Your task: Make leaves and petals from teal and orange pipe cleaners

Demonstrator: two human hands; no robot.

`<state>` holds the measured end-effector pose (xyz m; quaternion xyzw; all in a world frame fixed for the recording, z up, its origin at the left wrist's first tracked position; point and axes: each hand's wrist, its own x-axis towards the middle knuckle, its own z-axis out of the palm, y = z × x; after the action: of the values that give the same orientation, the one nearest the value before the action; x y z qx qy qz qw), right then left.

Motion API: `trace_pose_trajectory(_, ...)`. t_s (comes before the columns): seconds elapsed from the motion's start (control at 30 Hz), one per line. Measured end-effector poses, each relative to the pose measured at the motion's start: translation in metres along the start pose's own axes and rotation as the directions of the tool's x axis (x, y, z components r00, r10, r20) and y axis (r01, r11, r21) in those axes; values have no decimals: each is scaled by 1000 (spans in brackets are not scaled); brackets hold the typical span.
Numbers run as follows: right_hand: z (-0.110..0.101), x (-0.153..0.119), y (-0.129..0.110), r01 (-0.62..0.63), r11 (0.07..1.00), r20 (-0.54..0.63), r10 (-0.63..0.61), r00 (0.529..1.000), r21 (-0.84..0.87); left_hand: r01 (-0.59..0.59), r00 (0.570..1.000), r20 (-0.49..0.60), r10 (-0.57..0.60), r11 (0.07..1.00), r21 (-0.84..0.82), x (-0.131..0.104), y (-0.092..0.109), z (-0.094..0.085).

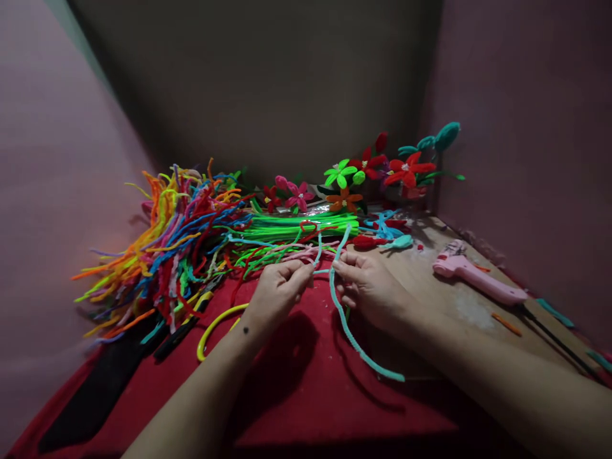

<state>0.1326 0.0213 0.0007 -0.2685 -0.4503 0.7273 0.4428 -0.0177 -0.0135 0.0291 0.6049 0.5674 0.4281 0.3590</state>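
Note:
My left hand (281,285) is closed in a pinch on a short light-blue pipe cleaner (319,247), whose end sticks up above the fingertips. Close beside it, my right hand (366,280) pinches a long light-blue pipe cleaner (343,322). Its upper end rises above my thumb, and its lower part curves down to the right over the red cloth. A small light-blue piece bridges the gap between the two hands; whether it belongs to either pipe cleaner I cannot tell. Behind the hands lies a bundle of green pipe cleaners (301,226).
Many-coloured pipe cleaners (176,248) heap up at the left, near a yellow-handled tool (210,328) and a black object (90,395). Pipe-cleaner flowers (344,201) stand along the back. A pink glue gun (478,277) rests on a brown board (430,306) atop the red cloth (296,408).

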Motion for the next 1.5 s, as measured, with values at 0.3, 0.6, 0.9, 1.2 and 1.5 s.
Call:
trace_pose_trajectory(0.3,0,4,-1,63,994,-48,-59,997,92,361,865,469,-178,871,-334,0,-12,16)
trace_pose_trajectory(0.6,-7,11,-15,156,934,-117,-124,985,321,343,802,572,-172,917,-206,-5,-8,11)
trace_pose_trajectory(0.9,-23,18,-39,121,869,-161,-48,986,480,401,802,582,-132,841,-362,-7,-13,19)
trace_pose_trajectory(1.2,-40,22,-67,173,825,-273,-24,962,539,511,724,664,-189,793,-331,-7,-15,18)
trace_pose_trajectory(1.5,-50,30,-70,264,740,-317,-72,946,619,418,825,530,-196,842,-340,2,-20,6)
